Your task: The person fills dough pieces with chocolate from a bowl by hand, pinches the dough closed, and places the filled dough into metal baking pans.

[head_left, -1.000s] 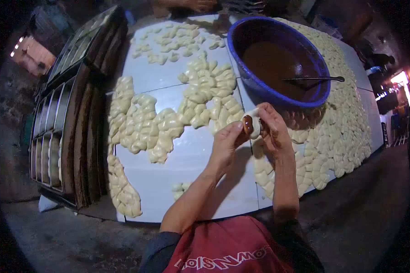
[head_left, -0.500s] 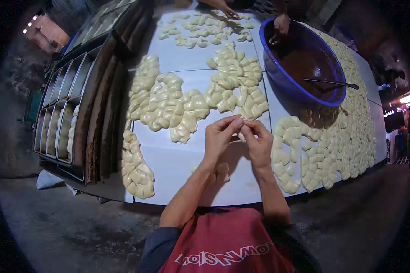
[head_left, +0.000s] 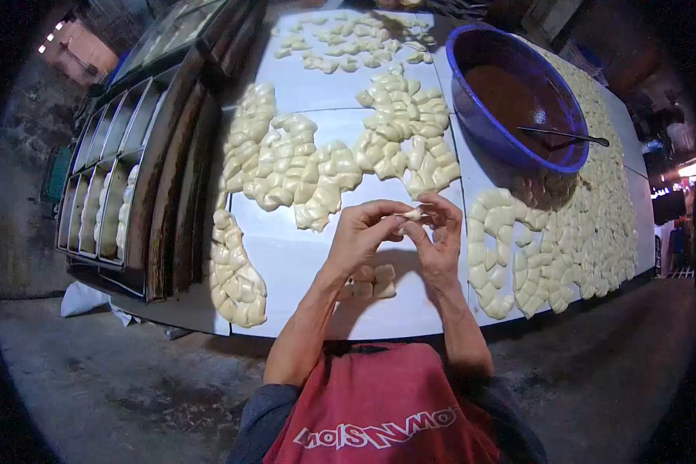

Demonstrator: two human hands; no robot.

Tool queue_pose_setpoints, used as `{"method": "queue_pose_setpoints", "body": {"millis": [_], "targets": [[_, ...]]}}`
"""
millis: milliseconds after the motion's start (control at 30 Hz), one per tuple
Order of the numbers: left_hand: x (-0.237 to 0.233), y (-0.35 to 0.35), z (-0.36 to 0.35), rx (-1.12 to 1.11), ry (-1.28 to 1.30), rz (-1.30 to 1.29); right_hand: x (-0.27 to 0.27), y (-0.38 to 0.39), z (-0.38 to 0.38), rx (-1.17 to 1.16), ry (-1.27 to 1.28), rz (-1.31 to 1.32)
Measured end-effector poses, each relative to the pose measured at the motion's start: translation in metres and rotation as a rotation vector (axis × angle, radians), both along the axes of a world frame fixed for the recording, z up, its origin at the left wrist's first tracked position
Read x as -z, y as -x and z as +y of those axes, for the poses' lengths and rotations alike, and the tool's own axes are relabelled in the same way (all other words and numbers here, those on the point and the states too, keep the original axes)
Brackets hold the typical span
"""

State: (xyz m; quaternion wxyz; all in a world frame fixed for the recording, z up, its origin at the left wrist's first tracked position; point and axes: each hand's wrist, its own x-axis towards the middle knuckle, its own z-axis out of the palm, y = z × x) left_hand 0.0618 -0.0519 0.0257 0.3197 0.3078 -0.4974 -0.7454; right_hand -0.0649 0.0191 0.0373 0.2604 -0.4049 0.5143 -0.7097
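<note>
A small piece of dough is pinched between the fingertips of both my hands, above the white table. My left hand closes on it from the left, my right hand from the right. Partly behind my left forearm lie a few flat dough pieces on the tabletop. Beyond my hands spreads a sheet of joined dough pieces. Another narrow strip of dough lies at the left edge.
A blue basin with brown contents and a dark-handled utensil stands at the back right. Many dough pieces cover the table's right side. Metal pans stand at the left. Scattered dough lies at the far end.
The fingers have shifted around the dough, with my right fingers raised more. More of the pieces near my left forearm shows. The other person's hand has left the basin. The view has shifted slightly.
</note>
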Motion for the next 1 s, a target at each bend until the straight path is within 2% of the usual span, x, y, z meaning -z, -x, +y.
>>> {"method": "queue_pose_setpoints", "body": {"millis": [100,200,300,333,433,500,533,633,700,733,833,867,967,1000], "targets": [[0.0,-0.004,0.012,-0.001,0.016,-0.013,0.029,0.009,0.0,0.043,0.041,0.492],[-0.001,-0.008,0.026,-0.006,-0.039,0.016,0.04,0.014,0.01,0.026,-0.036,0.473],[-0.011,-0.01,0.033,-0.037,-0.116,-0.134,0.028,0.018,0.023,-0.069,-0.207,0.505],[-0.009,-0.009,0.036,-0.113,-0.123,-0.121,0.02,0.018,0.027,-0.099,-0.237,0.49],[0.001,-0.015,0.04,-0.083,-0.222,-0.153,-0.005,0.015,0.043,-0.244,-0.216,0.524],[0.019,-0.019,0.047,0.003,-0.166,-0.158,0.006,0.021,0.062,-0.3,-0.199,0.612],[0.024,-0.021,0.051,0.049,-0.137,-0.159,0.006,0.025,0.07,-0.324,-0.29,0.496],[0.016,-0.032,0.063,-0.092,-0.252,-0.089,0.016,0.036,0.085,-0.4,-0.542,0.17],[0.011,-0.056,0.061,-0.148,-0.109,-0.223,0.046,0.042,0.093,-0.454,-0.689,-0.01],[0.013,-0.071,0.06,-0.171,-0.087,-0.266,0.035,0.042,0.085,-0.506,-0.689,0.471],[0.012,-0.119,0.064,-0.304,-0.09,-0.34,0.021,0.027,0.081,-0.403,-0.662,0.802],[0.016,-0.141,0.068,-0.373,-0.052,-0.374,0.019,0.019,0.08,-0.288,-0.65,0.944],[0.004,-0.198,0.079,-0.677,0.019,-0.572,0.023,-0.003,0.079,-0.098,-0.552,0.604],[-0.001,-0.213,0.084,-0.781,0.0,-0.629,0.008,-0.019,0.075,-0.159,-0.59,0.557]]}}
